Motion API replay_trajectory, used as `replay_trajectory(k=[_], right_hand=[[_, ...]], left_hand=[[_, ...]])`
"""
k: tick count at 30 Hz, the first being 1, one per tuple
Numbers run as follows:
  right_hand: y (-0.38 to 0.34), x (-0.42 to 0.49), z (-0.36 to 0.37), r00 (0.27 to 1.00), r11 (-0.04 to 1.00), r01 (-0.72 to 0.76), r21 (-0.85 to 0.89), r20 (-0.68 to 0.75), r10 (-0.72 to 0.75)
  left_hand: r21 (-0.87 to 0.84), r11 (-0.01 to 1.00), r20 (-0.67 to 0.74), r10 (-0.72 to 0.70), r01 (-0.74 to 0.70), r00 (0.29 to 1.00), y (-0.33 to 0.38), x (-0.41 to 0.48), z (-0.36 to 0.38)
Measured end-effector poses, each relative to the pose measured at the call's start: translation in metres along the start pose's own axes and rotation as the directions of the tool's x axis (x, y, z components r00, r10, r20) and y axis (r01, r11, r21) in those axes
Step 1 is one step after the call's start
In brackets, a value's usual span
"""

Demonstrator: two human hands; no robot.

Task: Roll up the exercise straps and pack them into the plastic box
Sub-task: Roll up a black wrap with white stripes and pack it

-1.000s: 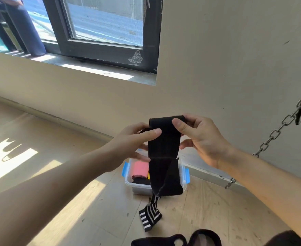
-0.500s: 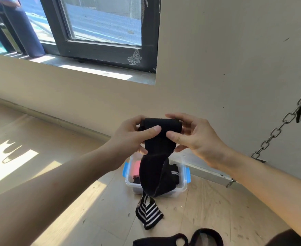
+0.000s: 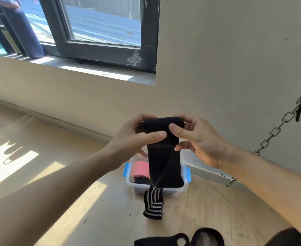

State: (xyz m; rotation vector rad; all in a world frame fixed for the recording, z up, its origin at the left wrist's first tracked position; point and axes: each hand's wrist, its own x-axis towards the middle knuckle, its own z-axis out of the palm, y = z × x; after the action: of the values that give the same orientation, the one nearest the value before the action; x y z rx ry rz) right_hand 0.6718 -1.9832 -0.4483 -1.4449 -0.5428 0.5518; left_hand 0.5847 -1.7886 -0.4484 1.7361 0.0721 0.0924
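Note:
I hold a wide black strap up in front of me. My left hand and my right hand both grip its top end, which is rolled into a short tube. The rest hangs down, and its black-and-white striped tail dangles near the floor. Below it on the floor stands a clear plastic box with blue latches. Inside lie a pink rolled strap and something black, partly hidden by the hanging strap.
Another black strap lies on the wooden floor at the bottom edge. A metal chain runs from the right down to the wall base. The wall and a window sill are close ahead.
The roll at the strap's top has grown thicker between my hands. The hanging part has become shorter and its striped tail has risen.

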Motion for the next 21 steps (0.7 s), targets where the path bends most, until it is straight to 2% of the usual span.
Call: replay_trajectory(k=[2,4,9,12,14,18,21], right_hand=[[0.002,-0.001,0.0,1.0,0.999,0.023,-0.027,-0.008,-0.023],[0.003,-0.002,0.0,0.999,0.998,0.042,-0.036,-0.025,-0.043],[0.002,-0.002,-0.002,0.997,0.995,0.067,-0.069,-0.019,-0.068],[-0.001,0.0,-0.006,0.999,0.994,0.034,-0.102,0.021,-0.032],[-0.003,0.003,-0.012,1.0,0.992,0.013,-0.122,-0.009,-0.014],[0.004,0.01,-0.03,0.991,0.948,-0.027,-0.318,-0.13,-0.016],[0.017,0.013,-0.036,0.995,0.894,-0.091,-0.44,-0.071,0.066]], left_hand=[[-0.047,0.996,0.055,-0.077,0.08,0.996,0.001,-0.001,0.001],[-0.031,0.995,0.046,-0.094,0.095,0.995,0.001,0.001,0.002],[0.006,1.0,0.014,-0.013,0.013,1.0,-0.003,0.005,-0.002],[0.022,0.999,-0.017,0.027,-0.026,1.0,-0.005,0.007,-0.003],[0.04,0.998,-0.032,0.047,-0.046,0.998,-0.007,0.007,-0.005],[0.047,0.996,-0.049,0.078,-0.075,0.996,-0.01,0.008,-0.013],[0.018,0.996,-0.051,0.088,-0.087,0.995,-0.014,0.01,-0.021]])
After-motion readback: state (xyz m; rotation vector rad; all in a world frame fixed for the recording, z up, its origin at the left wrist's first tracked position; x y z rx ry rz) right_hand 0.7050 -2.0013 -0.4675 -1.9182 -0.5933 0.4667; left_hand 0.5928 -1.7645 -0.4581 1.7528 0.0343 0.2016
